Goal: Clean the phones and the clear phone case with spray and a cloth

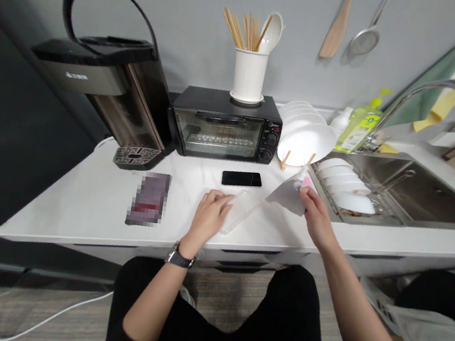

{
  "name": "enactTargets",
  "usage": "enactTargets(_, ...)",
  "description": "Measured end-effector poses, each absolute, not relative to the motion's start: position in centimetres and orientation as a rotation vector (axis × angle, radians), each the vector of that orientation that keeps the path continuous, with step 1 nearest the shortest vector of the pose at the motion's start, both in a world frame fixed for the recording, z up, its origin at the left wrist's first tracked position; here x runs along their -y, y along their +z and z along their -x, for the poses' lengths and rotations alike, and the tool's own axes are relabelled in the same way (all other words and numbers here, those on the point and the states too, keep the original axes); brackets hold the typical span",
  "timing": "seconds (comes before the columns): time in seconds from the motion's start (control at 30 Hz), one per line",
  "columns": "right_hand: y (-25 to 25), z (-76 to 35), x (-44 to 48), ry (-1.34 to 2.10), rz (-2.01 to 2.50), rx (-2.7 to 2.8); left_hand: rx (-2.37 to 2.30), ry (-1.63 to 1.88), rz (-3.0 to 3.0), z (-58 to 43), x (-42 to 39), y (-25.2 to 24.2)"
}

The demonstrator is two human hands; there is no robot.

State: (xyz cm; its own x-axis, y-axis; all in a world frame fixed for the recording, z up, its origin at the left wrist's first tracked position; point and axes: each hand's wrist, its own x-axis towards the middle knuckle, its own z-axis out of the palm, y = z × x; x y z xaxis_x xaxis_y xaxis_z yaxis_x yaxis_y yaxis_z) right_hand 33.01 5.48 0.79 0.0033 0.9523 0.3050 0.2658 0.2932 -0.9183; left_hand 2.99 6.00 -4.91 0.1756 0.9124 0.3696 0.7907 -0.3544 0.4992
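Clear plastic phone case lies on the white counter, near edge; left hand has fingers curled round its left end; right hand, just to the right, pinches a grey cloth between thumb and fingers; black phone sits farther back, by the toaster oven.

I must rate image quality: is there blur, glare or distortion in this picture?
Head view: soft, even light, no hard shadows; wide-angle bending curves the counter edge and faucet; the flat dark item left of the left hand is pixelated; the clear case under that hand nearly vanishes against white; the grey sheet in the right hand is sharp.
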Motion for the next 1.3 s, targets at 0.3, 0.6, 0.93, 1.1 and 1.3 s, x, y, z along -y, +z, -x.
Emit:
enactTargets(0.3, -2.9, -24.2, -2.9, 0.387, 0.935, 2.404, -1.705, 0.868, -2.286, -3.2, -1.0, -4.6)
enactTargets(0.6, -4.2, -25.9, -4.1, -0.072, 1.185, 2.508, -1.646, 0.914, -2.277, -3.2, -1.3, -5.0)
enactTargets(0.93, -4.4, -22.5, -2.9, -0.010, 1.050, 2.511, -1.620, 0.846, -2.188, -3.2, -0.9, -4.4)
enactTargets(1.1, -3.6, -23.5, -3.3, -0.035, 1.053, 2.620, -1.593, 0.852, -2.135, -3.0, -1.1, -4.7)
enactTargets(1.3, -3.0, -25.6, -4.8, -0.213, 1.380, 2.496, -1.515, 0.929, -2.106, -3.3, -1.1, -4.7)
